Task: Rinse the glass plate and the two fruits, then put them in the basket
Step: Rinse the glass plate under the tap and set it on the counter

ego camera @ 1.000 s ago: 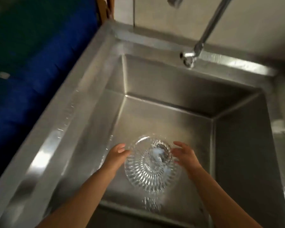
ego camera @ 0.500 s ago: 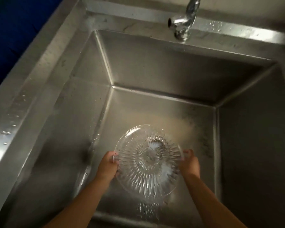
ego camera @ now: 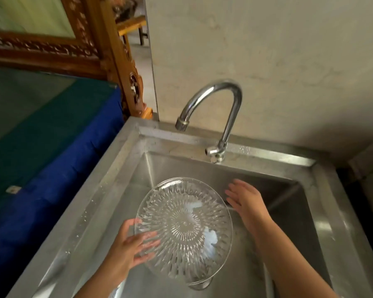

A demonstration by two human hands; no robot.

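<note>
A cut-pattern glass plate (ego camera: 183, 229) on a short foot is held tilted above the steel sink basin (ego camera: 293, 222). My left hand (ego camera: 127, 248) grips its lower left rim, thumb on top and fingers spread beneath the glass. My right hand (ego camera: 246, 201) is by the plate's upper right rim with its fingers apart and holds nothing; whether it touches the rim I cannot tell. No fruit and no basket are in view.
A curved chrome faucet (ego camera: 230, 108) stands at the sink's back edge, with no water running from its spout. Droplets lie on the sink's left rim (ego camera: 95, 211). A blue-covered surface (ego camera: 52, 168) lies to the left, a carved wooden frame (ego camera: 116, 61) behind it.
The plate has come up from low in the basin. My right hand has let go of its rim and opened; my left hand still holds it. The view has tilted up.
</note>
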